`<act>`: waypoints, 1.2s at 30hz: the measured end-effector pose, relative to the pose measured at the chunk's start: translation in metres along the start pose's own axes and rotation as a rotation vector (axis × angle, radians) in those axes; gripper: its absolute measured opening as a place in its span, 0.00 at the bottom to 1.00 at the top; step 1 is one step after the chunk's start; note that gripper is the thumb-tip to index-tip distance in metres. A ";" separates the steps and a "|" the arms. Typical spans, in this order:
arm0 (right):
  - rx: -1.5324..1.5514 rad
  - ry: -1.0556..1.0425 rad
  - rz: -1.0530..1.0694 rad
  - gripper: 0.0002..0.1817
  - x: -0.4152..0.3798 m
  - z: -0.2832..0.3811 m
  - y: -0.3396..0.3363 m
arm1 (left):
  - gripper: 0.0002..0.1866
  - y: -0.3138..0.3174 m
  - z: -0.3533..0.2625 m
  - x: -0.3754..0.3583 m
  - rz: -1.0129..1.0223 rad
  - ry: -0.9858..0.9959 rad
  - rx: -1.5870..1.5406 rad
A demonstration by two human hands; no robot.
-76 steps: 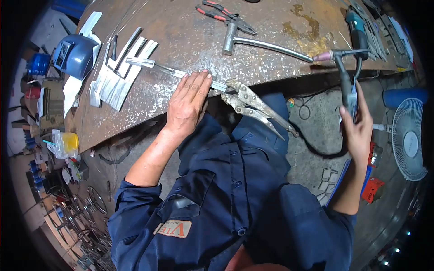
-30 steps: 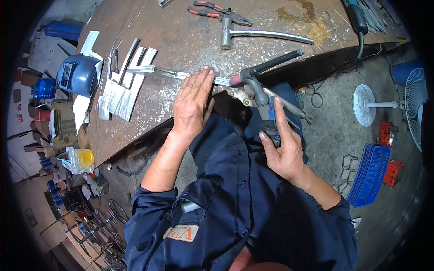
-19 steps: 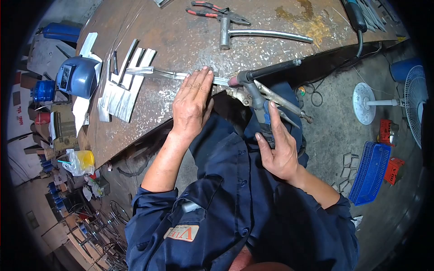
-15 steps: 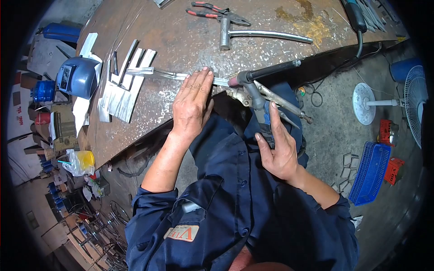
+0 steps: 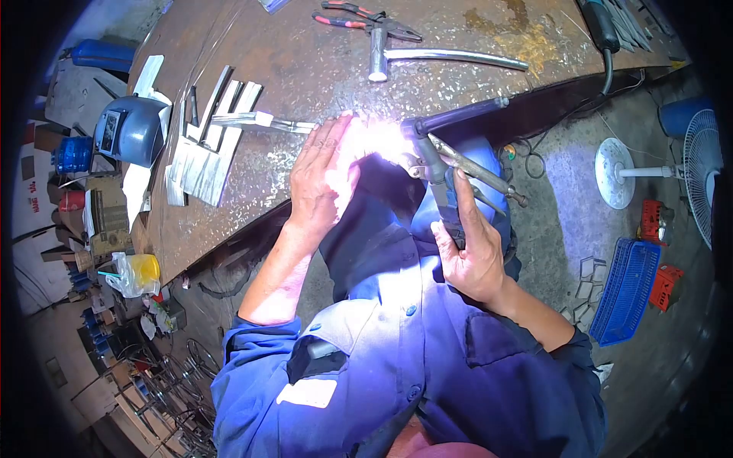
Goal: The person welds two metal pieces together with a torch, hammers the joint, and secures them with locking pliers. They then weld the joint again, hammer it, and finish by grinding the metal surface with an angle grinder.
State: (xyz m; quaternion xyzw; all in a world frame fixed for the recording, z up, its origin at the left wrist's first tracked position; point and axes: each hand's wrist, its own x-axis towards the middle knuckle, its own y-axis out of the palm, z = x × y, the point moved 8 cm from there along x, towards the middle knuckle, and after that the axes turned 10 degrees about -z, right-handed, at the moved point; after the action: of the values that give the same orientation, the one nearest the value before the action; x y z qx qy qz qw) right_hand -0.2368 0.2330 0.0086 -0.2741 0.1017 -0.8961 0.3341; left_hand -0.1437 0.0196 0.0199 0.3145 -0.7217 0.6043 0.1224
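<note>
My right hand [image 5: 477,263] is wrapped round the handle of a TIG welding torch [image 5: 433,162], its index finger stretched along the body. At the torch's tip a dazzling arc [image 5: 382,141] burns over the table edge and hides the metal there. My left hand [image 5: 314,183] lies flat, fingers straight and together, over a thin metal strip [image 5: 294,125]. Its fingertips are close to the glare and partly washed out. The strip runs left to flat metal pieces [image 5: 202,172] on the table. Beside the torch, a metal clamp-like tool [image 5: 481,174] juts out from the table edge.
On the worn table [image 5: 298,69] lie a metal hammer [image 5: 378,57], red-handled pliers [image 5: 366,21] and a corded power tool [image 5: 599,27]. A welding mask [image 5: 134,130] rests at the left edge. On the floor at right are a fan [image 5: 699,175] and blue basket [image 5: 626,294].
A bright arc has lit at the torch tip, throwing violet-white light over my hands, clothes and the floor. Both hands have stayed almost in place.
</note>
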 end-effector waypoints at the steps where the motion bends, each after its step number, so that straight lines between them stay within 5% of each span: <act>1: 0.000 0.001 0.000 0.48 0.000 0.000 0.000 | 0.41 0.000 0.000 0.000 0.001 0.004 -0.005; 7: -0.037 -0.039 -0.031 0.46 0.004 0.008 -0.007 | 0.45 -0.003 -0.010 0.008 0.065 0.016 0.067; 10: 0.071 0.201 0.003 0.47 0.004 -0.005 -0.017 | 0.45 -0.003 -0.009 0.007 0.070 0.016 0.062; 15: -0.263 -0.048 -0.090 0.46 0.072 0.007 -0.087 | 0.45 -0.004 -0.009 0.007 0.066 0.020 0.058; 19: -0.515 -0.045 -0.034 0.45 0.138 -0.043 -0.140 | 0.45 -0.004 -0.011 0.007 0.067 0.022 0.062; 21: -0.661 -0.242 -0.077 0.41 0.176 -0.065 -0.152 | 0.45 -0.004 -0.009 0.007 0.064 0.018 0.054; 23: -0.786 -0.074 -0.046 0.40 0.225 -0.107 -0.160 | 0.45 -0.004 -0.009 0.006 0.071 0.014 0.049; 25: -0.720 -0.209 -0.171 0.37 0.265 -0.092 -0.152 | 0.45 -0.005 -0.009 0.007 0.069 0.008 0.036; 27: -0.599 0.033 -0.065 0.38 0.305 -0.151 -0.165 | 0.45 -0.005 -0.010 0.007 0.070 0.008 0.038; 30: -0.751 -0.106 -0.071 0.42 0.319 -0.155 -0.162 | 0.45 -0.005 -0.009 0.008 0.073 0.003 0.034; 31: -0.829 0.134 -0.001 0.45 0.314 -0.170 -0.168 | 0.45 -0.005 -0.009 0.008 0.070 0.002 0.025; 33: -1.191 -0.302 -0.253 0.35 0.289 -0.164 -0.164 | 0.45 -0.005 -0.008 0.010 0.068 -0.013 0.029; 36: -0.955 -0.506 -0.308 0.29 0.219 -0.100 -0.134 | 0.44 -0.006 -0.010 0.011 0.070 -0.011 0.011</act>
State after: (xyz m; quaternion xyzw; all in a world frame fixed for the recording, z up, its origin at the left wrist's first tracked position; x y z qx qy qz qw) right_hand -0.5025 0.1904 0.0677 -0.6128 0.3718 -0.6953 0.0523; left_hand -0.1502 0.0251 0.0330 0.2930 -0.7295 0.6106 0.0955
